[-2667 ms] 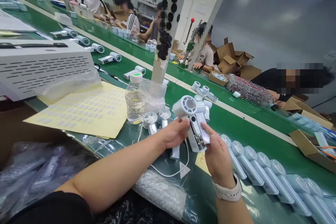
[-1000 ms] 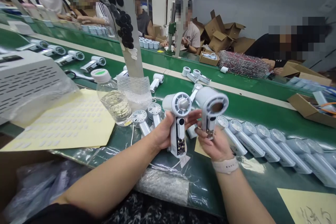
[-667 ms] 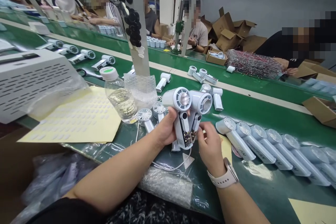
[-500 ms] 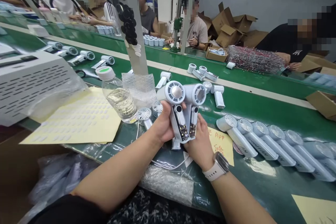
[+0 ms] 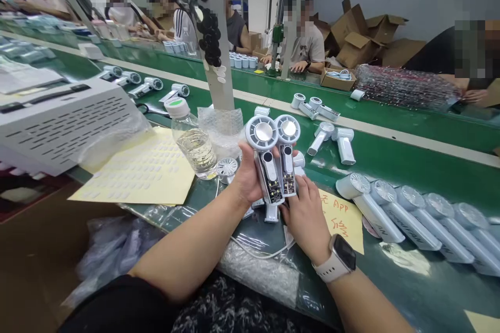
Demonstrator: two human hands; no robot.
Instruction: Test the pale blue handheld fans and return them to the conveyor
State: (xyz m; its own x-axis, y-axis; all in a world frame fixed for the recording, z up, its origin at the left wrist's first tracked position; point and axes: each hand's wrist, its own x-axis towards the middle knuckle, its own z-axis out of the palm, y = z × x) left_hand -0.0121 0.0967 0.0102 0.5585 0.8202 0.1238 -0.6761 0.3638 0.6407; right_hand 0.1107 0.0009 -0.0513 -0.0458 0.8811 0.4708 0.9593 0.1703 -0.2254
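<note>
Green bench point(image 5: 390, 296); left hand point(image 5: 248, 177) grips two fans point(image 5: 269, 169), long axes near upright; right hand point(image 5: 307, 218) by lower ends, hold unclear.

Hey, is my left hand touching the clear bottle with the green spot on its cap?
Apart. The head view shows a gap between the left hand and the bottle, with a fan's round head visible there.

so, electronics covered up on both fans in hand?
No, the left fan and right fan both show bare circuit boards toward their lower ends.
</note>
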